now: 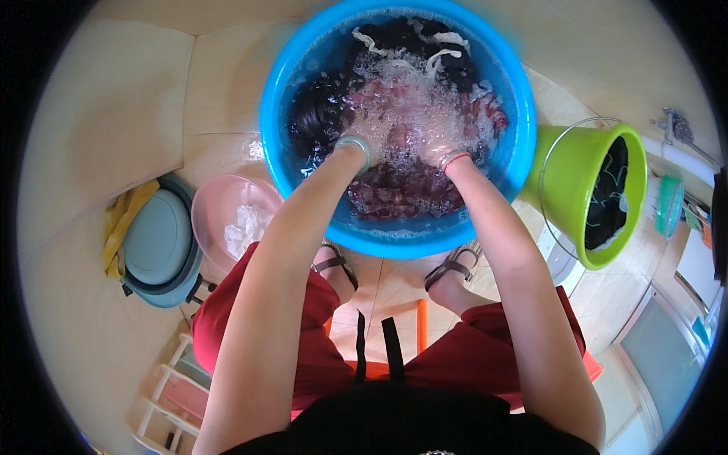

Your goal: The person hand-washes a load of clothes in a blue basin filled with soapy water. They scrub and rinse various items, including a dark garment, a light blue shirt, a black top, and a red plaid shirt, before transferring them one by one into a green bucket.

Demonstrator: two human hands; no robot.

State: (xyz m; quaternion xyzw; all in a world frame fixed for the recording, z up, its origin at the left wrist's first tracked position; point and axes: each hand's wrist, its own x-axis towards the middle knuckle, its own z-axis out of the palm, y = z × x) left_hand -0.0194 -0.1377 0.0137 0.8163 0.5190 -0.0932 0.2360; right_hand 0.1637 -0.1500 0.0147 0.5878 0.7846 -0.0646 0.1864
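Note:
Both my hands are down in the sudsy water of a large blue basin [527, 121]. My left hand [368, 130], with a pale green bangle at the wrist, lies under the bubbles on soaked clothes. Close beside it my right hand [438, 135], a red band round its wrist, is under water too. Foam and ripples hide the fingers of both. Around them is a dark red patterned garment [406, 189], touching the hands. A black garment [315, 114] spreads to the left and far side, and white straps [444, 57] float near the far rim.
A green bucket [565, 171] with dark cloth in it tilts at the right. On the left are a pink basin [208, 216] holding white cloth, a grey-blue lidded bin [158, 235] and a yellow cloth [125, 220]. My sandalled feet stand near the blue basin, on tiles.

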